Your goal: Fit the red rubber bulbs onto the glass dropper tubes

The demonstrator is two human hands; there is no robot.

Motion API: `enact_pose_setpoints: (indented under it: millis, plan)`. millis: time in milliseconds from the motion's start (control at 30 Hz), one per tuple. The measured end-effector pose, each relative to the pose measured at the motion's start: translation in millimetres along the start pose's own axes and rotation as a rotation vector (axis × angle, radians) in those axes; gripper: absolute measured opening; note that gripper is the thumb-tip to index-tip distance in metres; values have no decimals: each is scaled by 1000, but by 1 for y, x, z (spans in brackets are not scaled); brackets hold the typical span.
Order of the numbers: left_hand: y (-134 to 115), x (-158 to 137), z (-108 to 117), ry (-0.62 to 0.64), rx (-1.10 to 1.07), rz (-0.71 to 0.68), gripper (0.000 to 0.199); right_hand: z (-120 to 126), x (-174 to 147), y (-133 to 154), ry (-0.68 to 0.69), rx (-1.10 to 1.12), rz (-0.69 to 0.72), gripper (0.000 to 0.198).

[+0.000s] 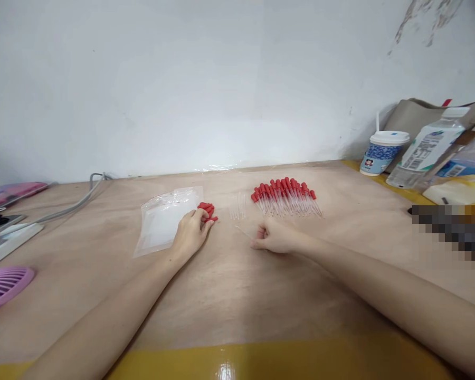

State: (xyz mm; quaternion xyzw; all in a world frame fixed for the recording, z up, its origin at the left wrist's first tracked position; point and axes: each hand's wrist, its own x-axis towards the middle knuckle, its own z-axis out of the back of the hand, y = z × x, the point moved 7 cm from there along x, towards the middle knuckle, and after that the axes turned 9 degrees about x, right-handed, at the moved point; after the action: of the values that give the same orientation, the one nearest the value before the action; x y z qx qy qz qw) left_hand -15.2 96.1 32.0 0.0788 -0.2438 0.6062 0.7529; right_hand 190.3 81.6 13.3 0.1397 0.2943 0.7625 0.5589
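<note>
My left hand (192, 232) is at a small pile of red rubber dropper bulbs (207, 207), its thumb and fingers closed on a bulb at the near side. Between the thumb and fingers of my right hand (275, 236) is a thin clear dropper tube (243, 231), tilted, its free end pointing left. Several loose clear tubes (238, 206) lie side by side between the hands. Beyond my right hand, assembled droppers (287, 196) with red bulbs lie in a fanned row, bulbs toward the wall.
A clear plastic bag (158, 221) lies flat beside my left hand. On the left are a cable (75, 203), a power strip (11, 245) and a purple fan (8, 285). At right stand a paper cup (382, 153), a water bottle (427, 148) and a grey bag (409, 119).
</note>
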Motion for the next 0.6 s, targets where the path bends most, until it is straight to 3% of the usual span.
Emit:
enact_pose_setpoints:
  millis: [133,300,433,600]
  plan:
    - [-27,-10,4,-38,-69,-83,19,12,-14,-13,-98,73,86,36]
    - [-66,-24,-2,70,-142,-247,22,9,-20,-14,-232,95,120,36]
    - [-65,-22,-6,125,-211,-195,17,3,-23,-8,-298,-25,119,17]
    - [-65,-20,-3,117,-316,-185,15,3,-28,-7,-389,-139,195,15]
